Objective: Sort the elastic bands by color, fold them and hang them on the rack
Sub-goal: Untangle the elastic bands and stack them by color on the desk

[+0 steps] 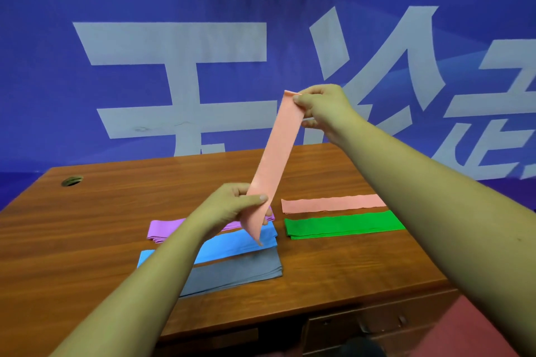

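Band (277, 148) between both grips

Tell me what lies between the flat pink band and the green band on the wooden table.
Head view: only a bare strip of wooden table separates the pink band from the green band.

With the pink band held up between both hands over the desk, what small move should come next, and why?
Probably lower the right hand toward the left hand to fold the pink band in half. It hangs stretched and unfolded, each end pinched in one hand, while another pink band already lies flat on the desk beside the green band.
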### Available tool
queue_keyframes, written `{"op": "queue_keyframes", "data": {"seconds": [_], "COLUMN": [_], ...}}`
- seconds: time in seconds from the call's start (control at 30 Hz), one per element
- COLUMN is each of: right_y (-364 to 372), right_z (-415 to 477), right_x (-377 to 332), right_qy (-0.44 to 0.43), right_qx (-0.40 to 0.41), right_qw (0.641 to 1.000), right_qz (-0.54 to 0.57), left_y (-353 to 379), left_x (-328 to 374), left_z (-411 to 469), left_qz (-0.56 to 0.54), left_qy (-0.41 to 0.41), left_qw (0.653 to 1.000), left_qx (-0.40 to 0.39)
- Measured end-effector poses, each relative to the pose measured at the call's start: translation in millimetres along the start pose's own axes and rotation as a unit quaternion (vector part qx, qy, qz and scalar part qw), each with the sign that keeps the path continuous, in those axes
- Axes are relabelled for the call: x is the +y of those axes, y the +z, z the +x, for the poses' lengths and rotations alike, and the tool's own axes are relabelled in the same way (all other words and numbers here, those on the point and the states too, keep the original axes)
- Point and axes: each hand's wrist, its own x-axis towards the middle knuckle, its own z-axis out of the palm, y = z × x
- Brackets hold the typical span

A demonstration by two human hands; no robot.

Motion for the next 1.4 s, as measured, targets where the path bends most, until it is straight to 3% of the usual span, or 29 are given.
{"op": "queue_keyframes", "data": {"seconds": [0.27,0.47,0.57,0.73,0.9,1.13,1.4], "right_y": [-39.4,-80.7,-101.0,-133.5,-153.8,-167.9,-167.7], "right_z": [17.7,15.2,4.4,-3.2,3.0,27.6,33.8], "right_x": [60.8,122.4,154.9,200.8,234.6,276.8,304.1], "right_qy": [0.090,0.151,0.200,0.241,0.203,0.207,0.187], "right_qx": [0.121,0.187,0.182,0.165,0.159,0.145,0.125], "right_qw": [0.987,0.970,0.962,0.956,0.956,0.941,0.923], "right_qz": [0.054,0.039,0.023,-0.024,-0.137,-0.226,-0.311], "left_y": [-4.0,-8.0,-1.4,14.5,29.2,48.8,57.2], "left_x": [-28.0,-35.9,-39.0,-46.9,-62.5,-72.4,-90.1], "left_z": [6.0,34.1,52.3,91.4,124.7,160.3,178.2], "left_qz": [0.013,-0.045,-0.031,0.083,0.233,0.323,0.468], "left_qy": [-0.057,-0.069,-0.068,-0.051,-0.025,-0.022,-0.041], "left_qw": [0.998,0.992,0.990,0.978,0.956,0.928,0.866], "left_qx": [-0.003,0.093,0.121,0.183,0.179,0.185,0.173]}}
